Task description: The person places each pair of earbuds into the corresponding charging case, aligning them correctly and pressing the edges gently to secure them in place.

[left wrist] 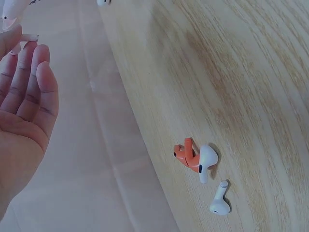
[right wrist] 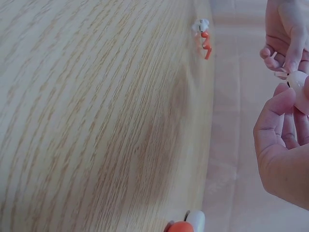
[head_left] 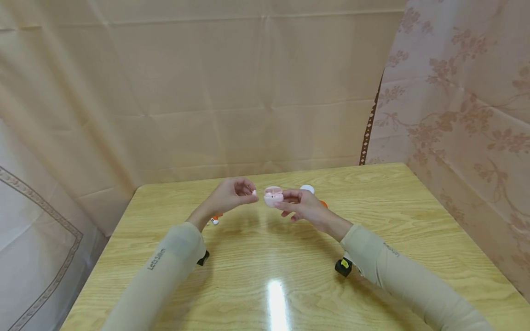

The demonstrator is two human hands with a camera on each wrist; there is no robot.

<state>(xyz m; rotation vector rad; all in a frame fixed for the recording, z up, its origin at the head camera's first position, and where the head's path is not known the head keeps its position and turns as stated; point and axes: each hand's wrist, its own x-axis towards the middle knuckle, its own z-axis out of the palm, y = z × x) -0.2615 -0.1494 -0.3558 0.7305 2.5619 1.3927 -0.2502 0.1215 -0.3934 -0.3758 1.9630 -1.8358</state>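
My left hand (head_left: pixel 233 196) pinches a small pale earbud (head_left: pixel 254 192) between thumb and fingers; in the left wrist view its stem (left wrist: pixel 31 37) sticks out past the thumb. Just to the right, my right hand (head_left: pixel 307 208) grips a pink earbud case (head_left: pixel 273 198) by its side, lid raised, with something light and a dark spot inside. Both hands are above the table, a small gap between earbud and case in the head view. The right wrist view shows the case (right wrist: pixel 298 87) at the fingertips of my right hand (right wrist: pixel 282 145), close to my left hand (right wrist: pixel 288 34).
Orange earbuds (left wrist: pixel 189 155) lie against a white earbud (left wrist: pixel 208 158), with another white earbud (left wrist: pixel 221 200) beside them, on the table's left. Behind my right hand are a white case (head_left: pixel 307 188) and an orange case (head_left: pixel 323 203). Curtains hang beyond the wooden table (head_left: pixel 256 276).
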